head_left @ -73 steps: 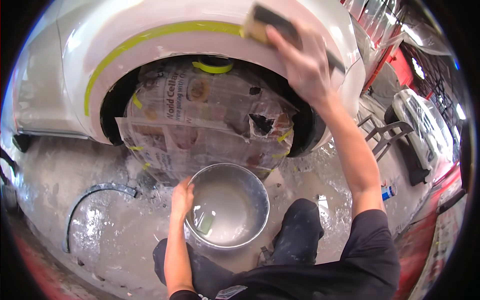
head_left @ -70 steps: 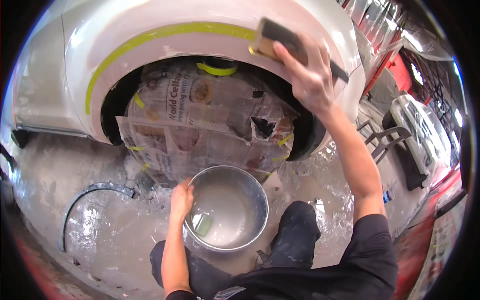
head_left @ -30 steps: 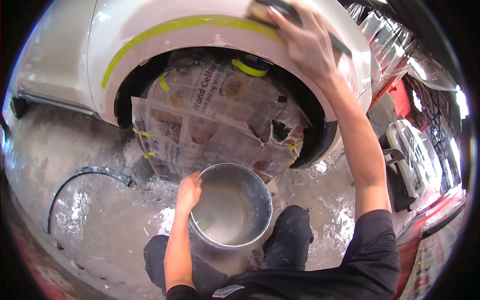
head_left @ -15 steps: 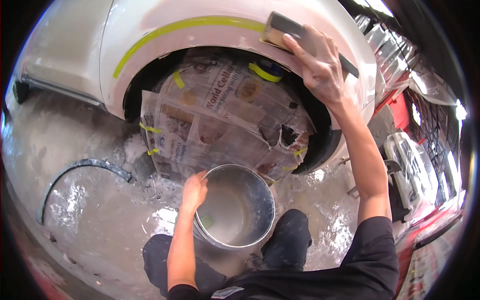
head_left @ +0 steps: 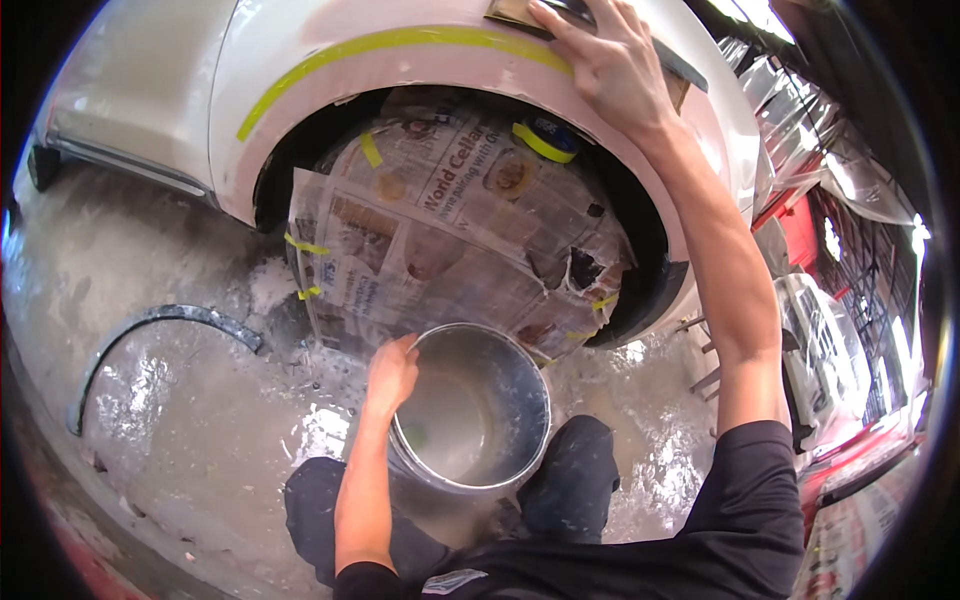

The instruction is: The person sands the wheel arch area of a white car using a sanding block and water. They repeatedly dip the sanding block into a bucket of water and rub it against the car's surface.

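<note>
My right hand (head_left: 622,88) is closed over a long dark sanding block (head_left: 682,66), lying against the pale fender (head_left: 690,165) above the wheel arch. Part of the block is hidden under the fingers. Between my knees stands a round metal bucket (head_left: 522,410) with cloudy water and a small greenish thing at the bottom. My left hand (head_left: 392,375) grips the bucket's left rim. Along the fender above the arch runs a strip of yellow-green masking tape (head_left: 400,43). Sheets of newspaper (head_left: 410,255) cover the wheel, torn at the lower right.
A roll of yellow-green tape (head_left: 545,140) sits at the top of the wheel, inside the arch. A curved dark trim strip (head_left: 150,325) lies on the wet floor to the left. Plastic-wrapped parts (head_left: 820,340) and red panels stand at the right.
My right hand and the sanding block have moved up the fender, away from the arch. My left hand stays on the bucket rim. The view has shifted slightly.
</note>
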Motion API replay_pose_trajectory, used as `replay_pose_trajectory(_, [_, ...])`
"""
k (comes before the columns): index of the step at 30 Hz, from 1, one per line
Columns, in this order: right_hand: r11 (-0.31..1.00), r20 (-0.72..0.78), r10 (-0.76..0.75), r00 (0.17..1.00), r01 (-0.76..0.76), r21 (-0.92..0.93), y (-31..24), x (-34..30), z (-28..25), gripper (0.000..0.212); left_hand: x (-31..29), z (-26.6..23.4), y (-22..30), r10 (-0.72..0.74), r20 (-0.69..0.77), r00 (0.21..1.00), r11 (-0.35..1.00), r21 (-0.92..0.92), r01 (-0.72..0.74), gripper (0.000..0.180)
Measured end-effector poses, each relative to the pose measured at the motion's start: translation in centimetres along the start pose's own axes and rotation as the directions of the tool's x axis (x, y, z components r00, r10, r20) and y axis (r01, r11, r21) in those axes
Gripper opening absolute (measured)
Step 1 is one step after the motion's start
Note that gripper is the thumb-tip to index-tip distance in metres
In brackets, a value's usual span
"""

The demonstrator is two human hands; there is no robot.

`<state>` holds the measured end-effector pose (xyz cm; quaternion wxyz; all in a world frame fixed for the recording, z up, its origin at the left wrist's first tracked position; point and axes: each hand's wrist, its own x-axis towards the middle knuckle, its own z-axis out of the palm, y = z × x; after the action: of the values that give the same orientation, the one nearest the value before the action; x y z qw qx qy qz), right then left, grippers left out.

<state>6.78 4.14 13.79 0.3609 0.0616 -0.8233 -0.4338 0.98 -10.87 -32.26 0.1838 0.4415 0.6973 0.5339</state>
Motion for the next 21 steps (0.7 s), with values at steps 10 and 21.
replay_pose_trajectory(10, [0.985,0.026,-0.023,0.999,0.019,0.171,-1.6,2.0,0.0,0.049,-0.1,-0.4,-0.4,-0.016,-0.052,0.999,1.000,0.011,0.017,0.032])
replay_pose_trajectory(21, [0.995,0.020,-0.100,0.995,0.099,0.027,-1.0,-0.3,2.1,0.052,0.0,-0.4,-0.2,-0.021,-0.033,0.999,0.999,0.024,0.021,0.032])
